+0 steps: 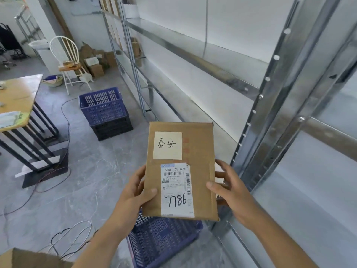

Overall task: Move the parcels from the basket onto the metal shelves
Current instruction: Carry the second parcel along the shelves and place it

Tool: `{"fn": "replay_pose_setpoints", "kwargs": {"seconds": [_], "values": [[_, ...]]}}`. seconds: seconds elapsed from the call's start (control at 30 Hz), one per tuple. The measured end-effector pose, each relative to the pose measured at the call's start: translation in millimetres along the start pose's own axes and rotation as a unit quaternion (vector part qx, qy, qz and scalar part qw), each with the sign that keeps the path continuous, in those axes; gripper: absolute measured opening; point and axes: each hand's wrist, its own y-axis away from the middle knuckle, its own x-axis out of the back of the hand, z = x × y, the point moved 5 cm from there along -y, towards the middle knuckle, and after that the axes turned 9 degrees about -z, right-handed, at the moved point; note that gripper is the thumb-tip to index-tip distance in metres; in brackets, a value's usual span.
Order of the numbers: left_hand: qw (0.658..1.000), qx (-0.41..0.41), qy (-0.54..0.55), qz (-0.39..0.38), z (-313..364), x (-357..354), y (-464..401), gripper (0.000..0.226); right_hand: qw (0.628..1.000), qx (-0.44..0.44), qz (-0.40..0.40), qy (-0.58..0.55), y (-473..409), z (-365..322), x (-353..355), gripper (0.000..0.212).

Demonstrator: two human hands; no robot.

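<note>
I hold a flat brown cardboard parcel in front of me with both hands. It carries a cream note with handwriting and a white shipping label marked 7786. My left hand grips its lower left edge, thumb on top. My right hand grips its lower right edge. Directly beneath the parcel stands a blue plastic basket; its inside is mostly hidden by the parcel. The metal shelves run along the right, with a steel upright close to my right hand.
Two stacked crates, blue on black, stand further along the aisle by the shelves. A wooden table on black legs is at left. Cables trail over the grey floor. A white chair and cardboard boxes are at the back.
</note>
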Motion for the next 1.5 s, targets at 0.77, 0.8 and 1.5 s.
{"fn": "replay_pose_setpoints", "kwargs": {"seconds": [0.77,0.8,1.5], "values": [[0.919,0.113,0.014,-0.376,-16.6,-61.5,-17.1,0.083,0.945,0.07,0.318,0.01,170.2,-13.5,-21.8,0.054],[0.911,0.114,0.011,-0.396,-17.2,-74.8,-14.8,0.084,0.937,0.079,0.341,0.003,187.9,-15.1,-21.4,0.052],[0.713,0.133,-0.068,-0.685,-82.7,-358.8,237.8,0.072,0.748,0.122,0.653,0.005,652.9,11.3,-86.9,0.088]]}}
